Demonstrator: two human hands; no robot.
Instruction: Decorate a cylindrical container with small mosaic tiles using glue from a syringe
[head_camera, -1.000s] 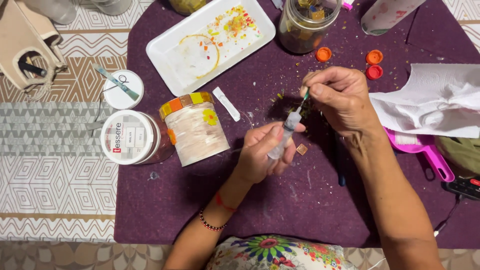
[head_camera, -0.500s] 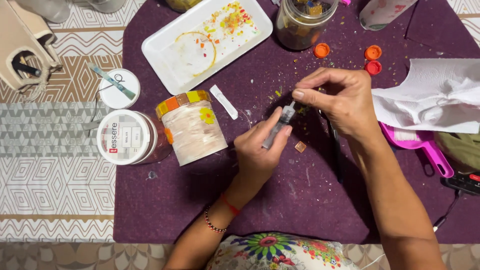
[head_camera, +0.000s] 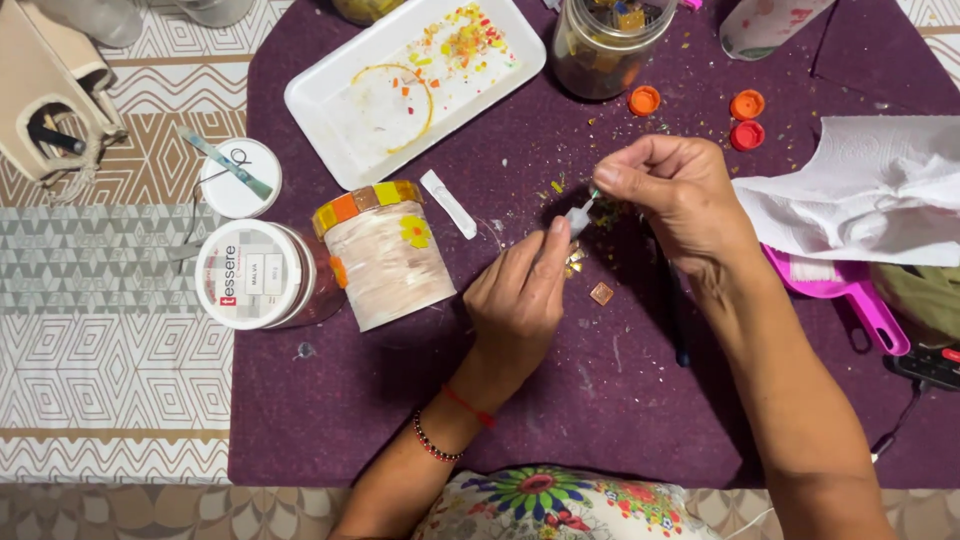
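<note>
Holding the small glue tube (head_camera: 578, 217) between both hands, the left hand (head_camera: 517, 305) clasps its body while the right hand (head_camera: 672, 190) pinches its tip; steadying the body matters, small square tile (head_camera: 601, 293) just below.

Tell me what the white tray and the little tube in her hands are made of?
The tray looks like foam: matte white, thick soft rounded rim. The tube seems clear plastic; it looks translucent where it shows between the left hand and right hand.
</note>
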